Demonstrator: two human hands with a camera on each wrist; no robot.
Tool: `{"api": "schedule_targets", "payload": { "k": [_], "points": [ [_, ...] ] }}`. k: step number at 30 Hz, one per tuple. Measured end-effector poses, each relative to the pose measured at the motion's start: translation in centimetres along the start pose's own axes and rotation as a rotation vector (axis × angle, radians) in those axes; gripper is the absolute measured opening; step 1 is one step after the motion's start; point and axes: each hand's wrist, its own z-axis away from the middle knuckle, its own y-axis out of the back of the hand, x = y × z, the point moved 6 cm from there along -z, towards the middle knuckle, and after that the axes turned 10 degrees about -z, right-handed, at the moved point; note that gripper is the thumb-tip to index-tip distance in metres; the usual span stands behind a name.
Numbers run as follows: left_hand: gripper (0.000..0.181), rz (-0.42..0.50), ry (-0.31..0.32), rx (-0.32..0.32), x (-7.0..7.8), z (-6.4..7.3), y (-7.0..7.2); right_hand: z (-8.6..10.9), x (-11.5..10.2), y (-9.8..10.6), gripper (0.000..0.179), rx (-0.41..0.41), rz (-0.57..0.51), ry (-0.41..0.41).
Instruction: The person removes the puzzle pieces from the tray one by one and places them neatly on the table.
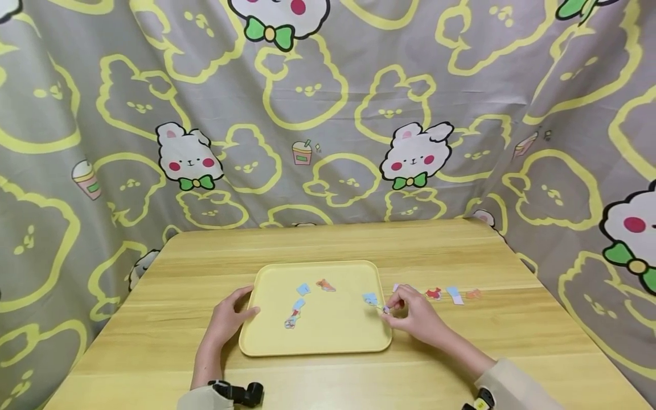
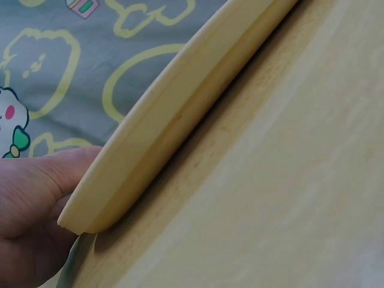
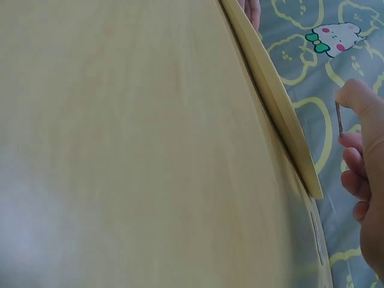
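My left hand point(image 1: 228, 313) holds the left rim of a pale yellow tray point(image 1: 340, 327), its thumb reaching over the edge; in the left wrist view the thumb point(image 2: 72, 168) passes behind the tray wall point(image 2: 150, 120). Over the tray's right rim, my right hand point(image 1: 414, 312) pinches a small flat picture piece point(image 1: 386, 310) between thumb and forefinger. That piece point(image 3: 339, 119) appears edge-on in the right wrist view. Just left of the fingertips lies a blue picture piece point(image 1: 369, 298) on the tray. Farther left on it are an orange piece point(image 1: 325, 285), a blue piece point(image 1: 303, 289) and a joined strip point(image 1: 294, 314).
Right of the tray, more picture pieces lie in a row on the wooden table point(image 1: 435, 364): a red one point(image 1: 433, 294), a blue and lilac one point(image 1: 454, 295) and an orange one point(image 1: 474, 294). A lilac piece point(image 1: 396, 288) is partly behind the right hand. Patterned curtains point(image 1: 328, 188) surround the table.
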Motion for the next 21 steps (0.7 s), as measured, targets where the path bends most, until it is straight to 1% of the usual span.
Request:
{"api": "schedule_targets", "payload": {
  "k": [4, 16, 21],
  "points": [
    [0.059, -0.015, -0.009, 0.009, -0.1, 0.0, -0.1, 0.3, 0.4, 0.4, 0.026, -0.002, 0.024, -0.010],
    [0.059, -0.018, -0.007, -0.002, 0.0, 0.1, -0.1, 1.2, 1.3, 1.9, 0.026, 0.004, 0.060, -0.058],
    [0.060, -0.026, -0.018, 0.014, 0.1, 0.1, 0.0, 1.3, 1.6, 2.5, 0.026, -0.002, 0.088, -0.069]
  ]
}}
